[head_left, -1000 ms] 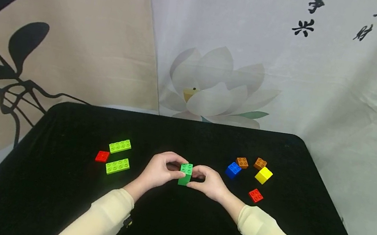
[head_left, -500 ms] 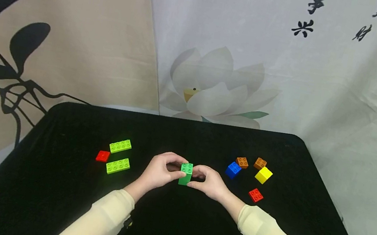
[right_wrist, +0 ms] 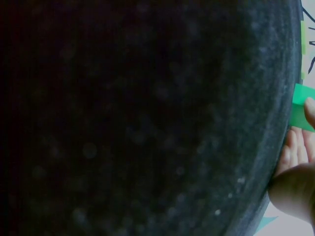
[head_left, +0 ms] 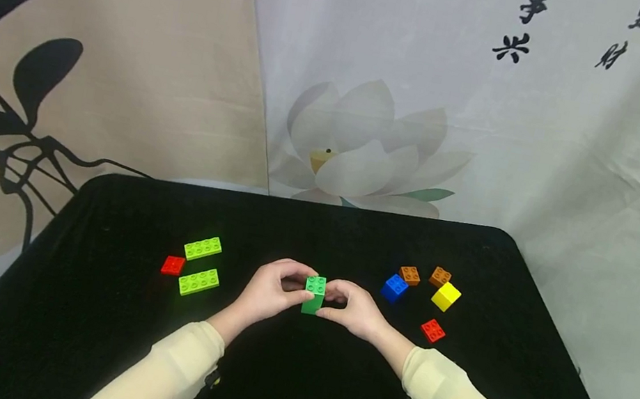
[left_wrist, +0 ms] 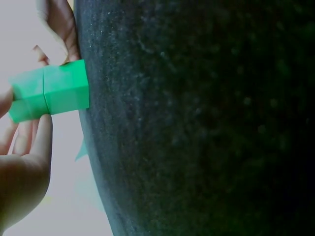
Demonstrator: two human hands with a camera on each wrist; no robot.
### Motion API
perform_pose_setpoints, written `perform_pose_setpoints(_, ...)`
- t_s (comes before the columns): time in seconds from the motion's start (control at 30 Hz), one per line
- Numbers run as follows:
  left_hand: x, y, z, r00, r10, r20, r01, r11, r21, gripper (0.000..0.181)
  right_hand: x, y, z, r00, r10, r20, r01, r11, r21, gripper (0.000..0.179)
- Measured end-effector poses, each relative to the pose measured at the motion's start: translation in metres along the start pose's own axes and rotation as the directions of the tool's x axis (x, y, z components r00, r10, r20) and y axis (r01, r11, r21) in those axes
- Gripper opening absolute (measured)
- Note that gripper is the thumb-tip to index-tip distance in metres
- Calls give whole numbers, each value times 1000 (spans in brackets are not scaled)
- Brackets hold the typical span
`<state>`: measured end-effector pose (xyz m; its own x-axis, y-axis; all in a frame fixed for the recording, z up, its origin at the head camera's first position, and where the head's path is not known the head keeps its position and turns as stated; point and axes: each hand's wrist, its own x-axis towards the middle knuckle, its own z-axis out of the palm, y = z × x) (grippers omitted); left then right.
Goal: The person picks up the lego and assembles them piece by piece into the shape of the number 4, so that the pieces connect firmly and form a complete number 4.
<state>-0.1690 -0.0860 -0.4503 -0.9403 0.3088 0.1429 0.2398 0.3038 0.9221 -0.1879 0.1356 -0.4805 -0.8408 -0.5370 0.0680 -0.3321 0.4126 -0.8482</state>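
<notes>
Two bright green toy building bricks (head_left: 315,284) stand stacked upright near the middle of the black table, studs on top. From the left side, my left hand (head_left: 268,291) pinches the upper brick between thumb and fingers. My right hand (head_left: 361,314) holds the lower brick from the right, its thumb at the near edge. In the left wrist view a thin seam runs between the joined bricks (left_wrist: 66,88), and both hands touch them. Only a corner of the green brick (right_wrist: 301,101) appears at the right edge of the right wrist view, beside the thumb.
On the black table (head_left: 290,378), two lime long bricks (head_left: 203,248) and a red brick (head_left: 173,265) lie left. To the right lie a blue brick (head_left: 395,287), two orange bricks (head_left: 409,275), a yellow brick (head_left: 446,296) and another red brick (head_left: 434,330). A printed curtain (head_left: 384,41) hangs behind.
</notes>
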Motion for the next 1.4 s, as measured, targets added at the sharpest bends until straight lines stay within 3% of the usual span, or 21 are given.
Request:
perform_pose_setpoints(0.33,-4,-1,-1,1000,2,7,-2,1000,25,36,1,1,1,1000,-3,8,3,1000,-4,29)
perform_pose_setpoints(0.5,-9,-5,-9,1000,18,-4,-18,997,73,40,0,1,1,1000,-14,-9,14,1000,-10,28)
perform_pose_setpoints(0.6,-13,-7,-16,1000,17,-25,-15,995,101,40,-1,-10,0,1000,-17,-19,17,1000,-10,27)
perform_pose_setpoints(0.73,-19,-10,-28,999,-2,-55,9,993,120,40,-2,-10,2,1000,-6,-24,6,1000,-14,29)
perform_pose_setpoints(0.8,-22,-13,-36,998,-10,-69,19,992,129,40,1,2,4,1000,-7,-24,7,1000,-21,30)
perform_pose_setpoints(1.03,-31,-18,-68,993,-49,-109,65,988,142,43,-1,1,1,1000,-2,-13,2,1000,15,33)
perform_pose_setpoints(1.27,-43,-26,-99,982,-99,-159,127,976,178,44,0,1,1,1000,8,4,-8,1000,-13,32)
perform_pose_setpoints(1.4,-50,-32,-113,978,-96,-184,137,966,222,45,1,2,1,1000,11,14,-10,1000,-17,32)
